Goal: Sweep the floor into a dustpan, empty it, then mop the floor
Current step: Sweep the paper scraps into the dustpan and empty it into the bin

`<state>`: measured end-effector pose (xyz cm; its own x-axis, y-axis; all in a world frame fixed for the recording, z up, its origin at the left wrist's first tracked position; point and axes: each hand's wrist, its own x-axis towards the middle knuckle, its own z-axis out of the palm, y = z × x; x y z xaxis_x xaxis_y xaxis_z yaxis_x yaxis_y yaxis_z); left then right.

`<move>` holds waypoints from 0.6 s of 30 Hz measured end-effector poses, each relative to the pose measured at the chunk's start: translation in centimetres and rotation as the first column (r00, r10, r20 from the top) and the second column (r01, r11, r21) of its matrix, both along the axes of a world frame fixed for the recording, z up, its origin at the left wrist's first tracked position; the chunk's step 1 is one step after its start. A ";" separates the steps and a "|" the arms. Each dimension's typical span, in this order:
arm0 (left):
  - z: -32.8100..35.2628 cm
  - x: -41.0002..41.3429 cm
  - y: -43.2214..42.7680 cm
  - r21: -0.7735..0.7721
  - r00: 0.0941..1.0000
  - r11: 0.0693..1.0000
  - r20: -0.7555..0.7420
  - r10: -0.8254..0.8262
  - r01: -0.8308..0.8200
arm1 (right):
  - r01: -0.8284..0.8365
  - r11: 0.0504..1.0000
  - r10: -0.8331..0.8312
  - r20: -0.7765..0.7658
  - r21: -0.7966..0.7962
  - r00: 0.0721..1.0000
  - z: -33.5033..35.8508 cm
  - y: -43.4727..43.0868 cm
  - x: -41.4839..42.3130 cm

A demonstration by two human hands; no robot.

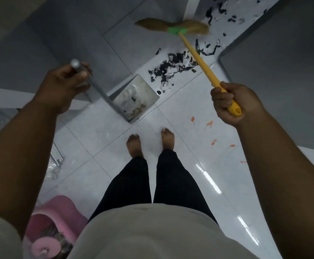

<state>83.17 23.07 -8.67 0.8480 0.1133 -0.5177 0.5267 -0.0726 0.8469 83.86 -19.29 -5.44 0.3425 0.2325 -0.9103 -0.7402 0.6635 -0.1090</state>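
Left hand (66, 85) grips dustpan (136, 98) handle; right hand (229, 103) grips broom (173, 28) end. Scraps (169, 69) look light, scatter-prone.

Glossy tiled floor (180, 165); dull metal dustpan (135, 101).

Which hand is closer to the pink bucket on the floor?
Left. The left hand, holding the dustpan handle, is on the same side as the pink bucket, which sits low beside that arm. The right hand grips the yellow broom handle across the body.
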 end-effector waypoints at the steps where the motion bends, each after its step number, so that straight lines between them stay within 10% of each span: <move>1: 0.1 1.0 0.9 0.016 0.999 1.000 -0.038 0.001 0.000 | 0.002 1.000 -0.002 0.003 0.001 1.000 -0.5 0.1 0.1; 18: -1.5 3.4 -5.5 0.037 0.999 0.999 -0.041 0.009 -0.007 | 0.034 0.956 0.021 -0.185 0.292 0.983 4.7 6.5 -11.1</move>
<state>86.56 17.61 -10.17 0.8252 0.1393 -0.5474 0.5616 -0.0987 0.8215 72.73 -12.80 -0.74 0.1785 0.4961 -0.8497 -0.7244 0.6507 0.2278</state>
